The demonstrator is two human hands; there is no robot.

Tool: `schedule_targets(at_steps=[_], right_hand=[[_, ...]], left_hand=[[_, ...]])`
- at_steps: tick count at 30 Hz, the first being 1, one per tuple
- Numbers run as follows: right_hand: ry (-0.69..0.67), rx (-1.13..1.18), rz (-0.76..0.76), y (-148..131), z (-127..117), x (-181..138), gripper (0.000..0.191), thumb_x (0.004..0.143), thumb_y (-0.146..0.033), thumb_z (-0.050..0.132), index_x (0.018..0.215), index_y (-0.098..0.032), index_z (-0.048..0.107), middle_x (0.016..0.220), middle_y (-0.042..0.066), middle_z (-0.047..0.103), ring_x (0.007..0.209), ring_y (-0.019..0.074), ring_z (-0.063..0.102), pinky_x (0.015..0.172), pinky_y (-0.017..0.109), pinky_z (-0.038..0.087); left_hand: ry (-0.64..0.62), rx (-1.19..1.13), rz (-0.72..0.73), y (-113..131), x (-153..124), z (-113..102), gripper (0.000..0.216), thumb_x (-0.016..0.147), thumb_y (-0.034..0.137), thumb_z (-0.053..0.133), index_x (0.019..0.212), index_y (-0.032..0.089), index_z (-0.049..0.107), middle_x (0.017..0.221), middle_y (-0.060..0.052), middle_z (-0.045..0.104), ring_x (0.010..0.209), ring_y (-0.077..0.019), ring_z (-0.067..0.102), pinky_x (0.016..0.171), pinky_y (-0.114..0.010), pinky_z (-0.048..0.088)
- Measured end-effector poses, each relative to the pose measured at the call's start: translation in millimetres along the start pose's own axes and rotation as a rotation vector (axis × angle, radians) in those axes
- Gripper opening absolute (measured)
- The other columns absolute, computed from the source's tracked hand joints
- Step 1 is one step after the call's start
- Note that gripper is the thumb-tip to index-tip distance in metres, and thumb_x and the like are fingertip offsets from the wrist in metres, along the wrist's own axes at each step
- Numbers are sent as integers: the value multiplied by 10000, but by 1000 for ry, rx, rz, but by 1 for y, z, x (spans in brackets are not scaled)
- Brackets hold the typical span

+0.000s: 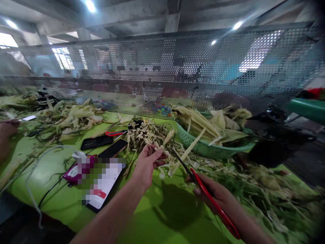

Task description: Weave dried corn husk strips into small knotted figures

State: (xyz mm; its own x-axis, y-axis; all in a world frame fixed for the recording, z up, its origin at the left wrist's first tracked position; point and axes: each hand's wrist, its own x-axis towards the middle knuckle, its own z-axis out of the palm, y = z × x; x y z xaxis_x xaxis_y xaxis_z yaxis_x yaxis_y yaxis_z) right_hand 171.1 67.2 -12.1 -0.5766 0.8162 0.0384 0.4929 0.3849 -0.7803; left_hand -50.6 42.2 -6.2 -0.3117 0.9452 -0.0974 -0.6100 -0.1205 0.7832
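My left grip (148, 163) is in the middle of the frame, fingers and thumb pinched together on a pale husk piece (162, 154); my right grip (215, 193), lower right of centre, is clamped round the handles of the red scissors (203, 187), whose dark blades point up and left towards my left fingers; I cannot tell whether the blades touch anything. Just beyond my left grip, at the centre of the frame, lies a heap of dry husk bits (142, 135) on the green desk (142, 217); right of centre stands a green basket (203, 147), piled with large husks (198, 123), and a long pale strip (194, 145) slants down across its front; blurred greenish scraps (254, 193) spread over the lower right. Left of centre a red cutter (113, 133) lies near two dark phones (113, 149); below them are a lit device (109, 186), partly blurred out, and a purple packet (73, 173); another husk pile (76, 120) sits farther left, and a co-worker's hand (6, 130) shows at the left edge; a perforated metal screen (142, 64) stretches across the upper frame.
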Motion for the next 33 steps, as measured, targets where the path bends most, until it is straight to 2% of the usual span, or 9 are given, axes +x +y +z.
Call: schedule_targets(at_steps=[5, 11, 15, 20, 23, 26, 28, 30, 33], right_hand=[[20, -305, -17, 7, -12, 3, 338, 797, -472, 573, 1047, -271, 679, 979, 44, 739, 836, 270, 690, 689, 303, 531], [-39, -469, -36, 22, -31, 3, 385, 755, -418, 613, 1119, -310, 676, 1139, 33, 689, 973, 302, 671, 790, 363, 544], [-67, -557, -34, 34, -58, 0, 370, 757, -289, 560, 1098, -324, 698, 1153, 66, 679, 1006, 304, 654, 850, 379, 525], [29, -648, 61, 53, -92, -6, 387, 727, -372, 588, 1093, -315, 700, 1130, 116, 682, 1029, 350, 631, 897, 477, 477], [214, -655, 33, 33, -94, -8, 364, 801, -442, 524, 1094, -295, 682, 1131, 125, 674, 1022, 328, 628, 881, 455, 469], [324, -519, -175, -14, -79, 0, 352, 863, -464, 467, 1120, -288, 631, 1194, 81, 631, 1074, 271, 590, 920, 379, 442], [281, -481, -254, -44, -63, 11, 332, 885, -449, 460, 1125, -282, 618, 1210, 65, 612, 1117, 250, 550, 967, 370, 396], [149, -443, -276, -62, -47, 26, 326, 900, -434, 456, 1123, -266, 625, 1200, 59, 616, 1126, 235, 535, 980, 365, 377], [37, -375, -248, -66, -25, 46, 327, 875, -440, 500, 1052, -217, 661, 1059, 71, 674, 995, 240, 589, 868, 348, 428]], left_hand=[[-4, -8, -1, 2, 0, -1, 321, 655, 254, 756, 875, 175, 536, 799, -21, 628, 737, -167, 672, 609, -245, 522], [-16, 20, -1, 3, 1, -2, 308, 675, 251, 731, 907, 192, 537, 760, -9, 625, 671, -144, 649, 611, -267, 535], [-12, 60, 3, 2, 3, -3, 326, 670, 276, 732, 927, 193, 548, 768, -12, 621, 661, -142, 642, 608, -271, 532], [-62, 187, 47, 4, 1, -2, 295, 705, 250, 695, 965, 176, 576, 728, 6, 582, 625, -105, 584, 646, -258, 512], [-82, 318, 118, 5, -1, -1, 293, 710, 205, 676, 988, 172, 588, 759, 3, 579, 619, -86, 539, 645, -227, 482], [-121, 447, 194, 4, -1, 0, 311, 703, 175, 670, 1005, 181, 600, 771, 1, 563, 658, -98, 528, 631, -207, 454], [-157, 479, 204, 4, 0, 0, 340, 697, 165, 667, 1029, 190, 598, 782, -3, 564, 666, -108, 532, 613, -207, 441], [-176, 489, 207, 3, 1, -1, 366, 684, 144, 669, 1039, 197, 598, 783, -2, 573, 644, -107, 531, 583, -201, 421], [-218, 512, 225, 1, 2, -2, 362, 664, 116, 680, 1011, 198, 620, 765, -1, 597, 644, -108, 542, 595, -198, 412]])
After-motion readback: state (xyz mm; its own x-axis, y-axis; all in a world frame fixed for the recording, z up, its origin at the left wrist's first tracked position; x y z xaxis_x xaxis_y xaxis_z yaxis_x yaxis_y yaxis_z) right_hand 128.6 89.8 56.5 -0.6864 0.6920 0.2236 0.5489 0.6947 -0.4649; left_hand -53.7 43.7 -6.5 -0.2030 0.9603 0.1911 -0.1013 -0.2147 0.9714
